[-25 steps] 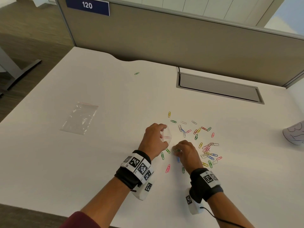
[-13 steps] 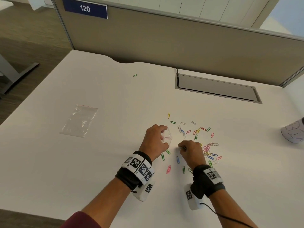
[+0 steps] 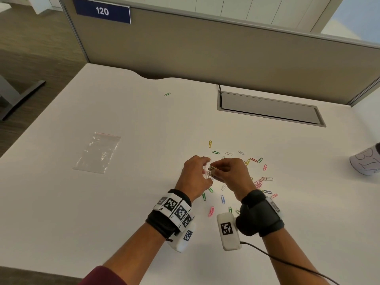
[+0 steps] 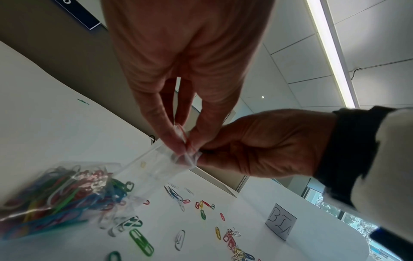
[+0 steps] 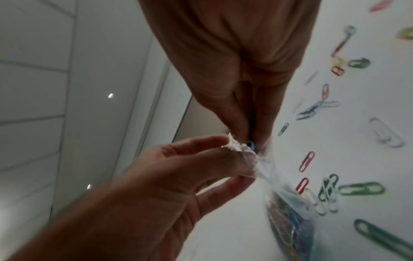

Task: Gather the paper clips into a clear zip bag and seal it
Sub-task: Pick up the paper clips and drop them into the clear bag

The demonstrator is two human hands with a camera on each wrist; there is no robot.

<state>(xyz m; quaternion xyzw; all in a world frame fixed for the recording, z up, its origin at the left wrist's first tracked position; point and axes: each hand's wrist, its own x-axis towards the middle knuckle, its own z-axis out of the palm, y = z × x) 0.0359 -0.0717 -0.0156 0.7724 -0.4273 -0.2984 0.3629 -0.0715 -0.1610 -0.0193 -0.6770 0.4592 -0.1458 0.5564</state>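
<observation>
Hands meet at the centre of the head view, just above a white desk (image 3: 102, 212): the left hand (image 3: 195, 175) pinches the mouth of a small clear zip bag (image 4: 73, 192) between thumb and fingertips, while the right hand (image 3: 232, 173), fingers curled, grips a few paper clips (image 5: 252, 145) pressed to that opening. Seen from the left wrist, the bag hangs from the fingers toward the lower left of the frame, its bottom already packed with clips of many colours. Loose paper clips (image 3: 259, 182) in pink, green, yellow, blue and white lie scattered on the desk around and to the right of the hands, with a few more below them near the wrists. One green clip (image 3: 167, 94) sits alone well apart, toward the upper middle of the frame. A second, flat clear bag (image 3: 96, 153) with a red strip at its top lies at left of the frame. A paper-wrapped cup (image 3: 367, 161) with handwritten letters stands at the right edge, and a grey hatch (image 3: 269, 109) is set into the desk at upper right, below a beige partition (image 3: 205, 48) bearing a blue "120" sign (image 3: 102, 11).
</observation>
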